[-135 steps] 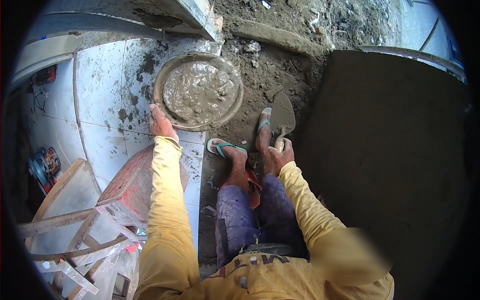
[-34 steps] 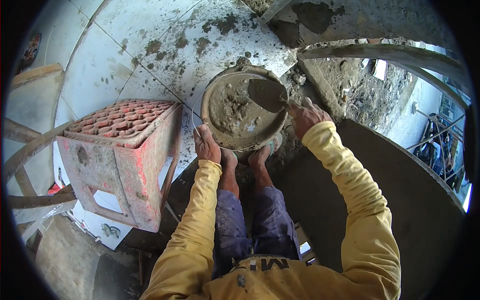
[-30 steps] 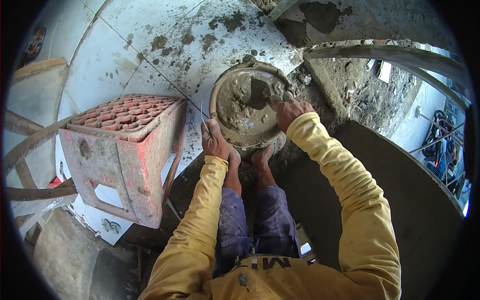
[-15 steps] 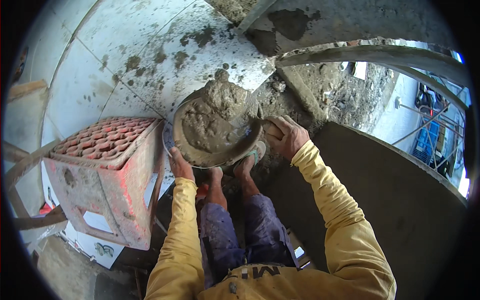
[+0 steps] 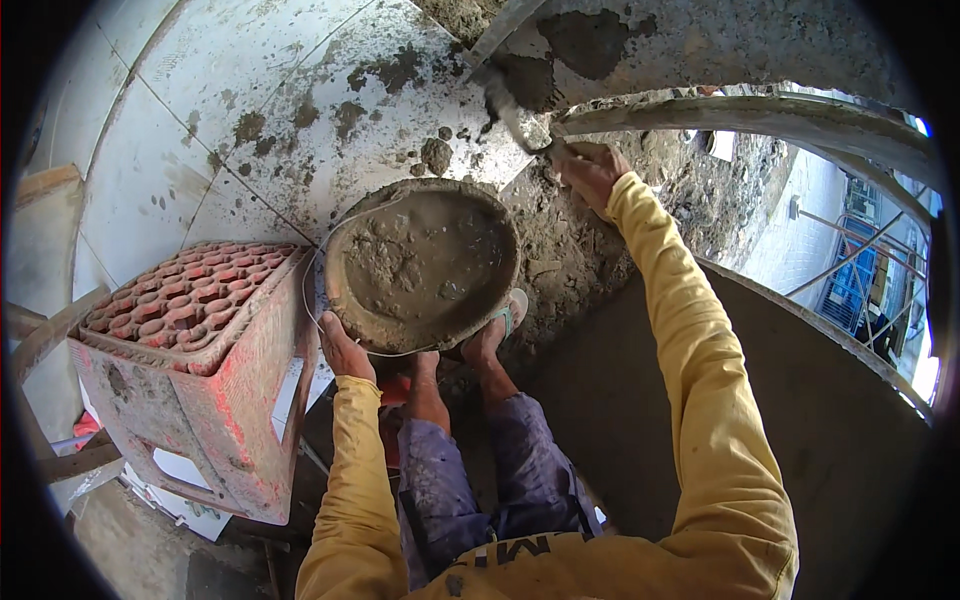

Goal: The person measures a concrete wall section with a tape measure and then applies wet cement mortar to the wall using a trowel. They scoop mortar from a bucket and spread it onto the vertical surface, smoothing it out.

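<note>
My left hand (image 5: pixel 343 348) grips the rim and wire handle of a round bucket (image 5: pixel 422 270) of wet grey mortar, held just above my sandalled feet (image 5: pixel 488 338). My right hand (image 5: pixel 592 172) is closed on the handle of a trowel (image 5: pixel 512 112), reaching up beyond the bucket to the lower part of a concrete surface (image 5: pixel 700 45) at the top. The trowel's blade is tilted and blurred, with dark mortar beside it. A lump of mortar (image 5: pixel 437 155) lies on spattered white tiles (image 5: pixel 150 180) just past the bucket.
A worn red plastic crate (image 5: pixel 175 390) stands at my left among wooden pieces (image 5: pixel 40 350). A concrete beam (image 5: pixel 760 115) crosses the upper right over rubble (image 5: pixel 680 200). A dark smooth mortar surface (image 5: pixel 720 400) is at my right; metal poles (image 5: pixel 850 260) stand beyond it.
My right hand has lifted the trowel out of the bucket and moved it up and away toward the concrete at the top. My left hand still holds the bucket, now slightly lower left in view.
</note>
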`<control>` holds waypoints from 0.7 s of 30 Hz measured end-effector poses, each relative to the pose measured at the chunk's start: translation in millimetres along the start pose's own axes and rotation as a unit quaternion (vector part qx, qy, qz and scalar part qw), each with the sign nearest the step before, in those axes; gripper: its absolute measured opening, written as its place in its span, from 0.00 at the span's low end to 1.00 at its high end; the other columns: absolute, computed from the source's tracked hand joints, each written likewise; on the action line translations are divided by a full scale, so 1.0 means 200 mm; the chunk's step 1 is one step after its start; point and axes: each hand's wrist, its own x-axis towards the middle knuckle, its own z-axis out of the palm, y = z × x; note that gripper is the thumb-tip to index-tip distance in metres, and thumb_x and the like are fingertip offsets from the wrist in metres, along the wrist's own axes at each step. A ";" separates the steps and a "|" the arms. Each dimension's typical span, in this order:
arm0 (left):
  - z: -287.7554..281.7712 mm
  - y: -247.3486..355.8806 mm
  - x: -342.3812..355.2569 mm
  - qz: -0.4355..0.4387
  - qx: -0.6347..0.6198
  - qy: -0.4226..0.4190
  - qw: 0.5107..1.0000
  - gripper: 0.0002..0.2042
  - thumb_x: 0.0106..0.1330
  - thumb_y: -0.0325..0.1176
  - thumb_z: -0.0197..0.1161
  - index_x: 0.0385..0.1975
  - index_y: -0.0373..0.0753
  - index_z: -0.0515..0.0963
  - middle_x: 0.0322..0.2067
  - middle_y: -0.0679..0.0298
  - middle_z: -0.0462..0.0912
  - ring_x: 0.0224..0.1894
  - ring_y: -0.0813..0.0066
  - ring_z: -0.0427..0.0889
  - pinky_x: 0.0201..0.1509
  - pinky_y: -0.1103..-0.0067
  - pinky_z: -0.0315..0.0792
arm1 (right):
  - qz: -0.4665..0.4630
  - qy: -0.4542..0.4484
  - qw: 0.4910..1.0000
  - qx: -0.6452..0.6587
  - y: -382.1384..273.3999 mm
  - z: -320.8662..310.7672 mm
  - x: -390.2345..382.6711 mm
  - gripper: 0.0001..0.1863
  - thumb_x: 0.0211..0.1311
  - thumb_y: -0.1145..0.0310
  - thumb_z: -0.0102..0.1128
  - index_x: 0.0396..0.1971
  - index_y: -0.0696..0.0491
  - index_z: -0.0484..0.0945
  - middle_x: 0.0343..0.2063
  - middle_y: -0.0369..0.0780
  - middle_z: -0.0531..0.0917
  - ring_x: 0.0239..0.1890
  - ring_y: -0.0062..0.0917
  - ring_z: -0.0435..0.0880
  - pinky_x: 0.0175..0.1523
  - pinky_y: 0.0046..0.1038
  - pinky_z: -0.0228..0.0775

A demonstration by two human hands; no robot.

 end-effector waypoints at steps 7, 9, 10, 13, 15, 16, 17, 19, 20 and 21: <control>0.01 0.09 -0.06 -0.050 -0.032 0.011 0.998 0.29 0.75 0.54 0.40 0.54 0.30 0.70 0.52 0.51 0.76 0.51 0.58 0.75 0.57 0.69 0.67 | -0.135 0.167 0.970 -0.113 -0.01 0.12 -0.53 0.22 0.61 0.56 0.60 0.51 0.55 0.76 0.33 0.43 0.82 0.34 0.31 0.84 0.41 0.32 0.78; 0.00 0.09 -0.06 0.001 0.021 -0.026 0.999 0.28 0.75 0.53 0.41 0.51 0.30 0.71 0.48 0.50 0.77 0.47 0.58 0.75 0.52 0.69 0.68 | -0.155 0.116 0.966 -0.174 -0.05 0.15 -0.69 0.23 0.59 0.58 0.61 0.52 0.52 0.75 0.37 0.45 0.82 0.36 0.37 0.84 0.43 0.36 0.78; 0.02 0.06 -0.07 0.021 0.036 -0.025 0.999 0.26 0.75 0.52 0.42 0.51 0.31 0.70 0.46 0.48 0.76 0.46 0.60 0.75 0.51 0.70 0.68 | -0.182 0.102 0.950 -0.231 -0.05 0.18 -0.75 0.23 0.58 0.59 0.61 0.52 0.51 0.75 0.38 0.46 0.81 0.37 0.39 0.84 0.43 0.37 0.78; 0.11 0.16 -0.14 0.045 0.004 -0.031 0.998 0.23 0.75 0.51 0.42 0.47 0.32 0.70 0.41 0.51 0.76 0.42 0.63 0.74 0.49 0.71 0.68 | -0.128 0.032 0.913 -0.385 -0.19 0.27 -0.80 0.23 0.57 0.60 0.59 0.53 0.47 0.74 0.40 0.48 0.80 0.40 0.44 0.82 0.44 0.40 0.77; 0.15 0.20 -0.17 0.047 -0.014 -0.032 0.998 0.21 0.75 0.49 0.43 0.44 0.33 0.70 0.36 0.55 0.75 0.39 0.64 0.72 0.47 0.71 0.68 | -0.089 0.007 0.884 -0.459 -0.20 0.34 -0.75 0.20 0.59 0.63 0.53 0.53 0.44 0.74 0.43 0.48 0.78 0.41 0.44 0.82 0.44 0.42 0.76; 0.18 0.24 -0.18 0.035 -0.037 -0.023 0.998 0.20 0.75 0.49 0.43 0.43 0.34 0.69 0.34 0.58 0.73 0.37 0.66 0.71 0.45 0.72 0.68 | -0.087 0.010 0.877 -0.472 -0.20 0.38 -0.69 0.20 0.60 0.64 0.52 0.53 0.44 0.74 0.44 0.49 0.78 0.41 0.44 0.82 0.45 0.43 0.76; 0.19 0.28 -0.20 0.072 -0.026 -0.032 0.997 0.18 0.75 0.48 0.45 0.40 0.37 0.68 0.29 0.64 0.68 0.33 0.73 0.66 0.40 0.75 0.66 | -0.088 0.015 0.870 -0.484 -0.20 0.44 -0.63 0.20 0.61 0.65 0.50 0.54 0.44 0.74 0.45 0.49 0.78 0.41 0.45 0.82 0.45 0.43 0.76; 0.22 0.35 -0.24 0.081 -0.030 -0.044 0.995 0.16 0.75 0.47 0.46 0.35 0.39 0.67 0.25 0.70 0.61 0.29 0.80 0.60 0.34 0.78 0.62 | -0.123 0.015 0.858 -0.498 -0.18 0.56 -0.54 0.19 0.63 0.68 0.44 0.53 0.45 0.74 0.47 0.52 0.76 0.41 0.46 0.82 0.46 0.43 0.75; 0.22 0.35 -0.24 0.099 -0.018 -0.052 0.993 0.16 0.76 0.46 0.46 0.34 0.39 0.66 0.24 0.71 0.60 0.28 0.81 0.60 0.34 0.79 0.61 | -0.086 -0.020 0.864 -0.495 -0.25 0.62 -0.51 0.18 0.64 0.68 0.44 0.52 0.46 0.76 0.47 0.49 0.78 0.44 0.44 0.82 0.47 0.44 0.75; 0.22 0.36 -0.24 0.097 -0.026 -0.052 0.994 0.15 0.76 0.46 0.46 0.35 0.39 0.67 0.24 0.71 0.60 0.28 0.81 0.60 0.34 0.79 0.61 | -0.096 -0.032 0.868 -0.486 -0.26 0.65 -0.50 0.18 0.62 0.66 0.46 0.52 0.45 0.76 0.46 0.47 0.79 0.44 0.43 0.82 0.47 0.44 0.75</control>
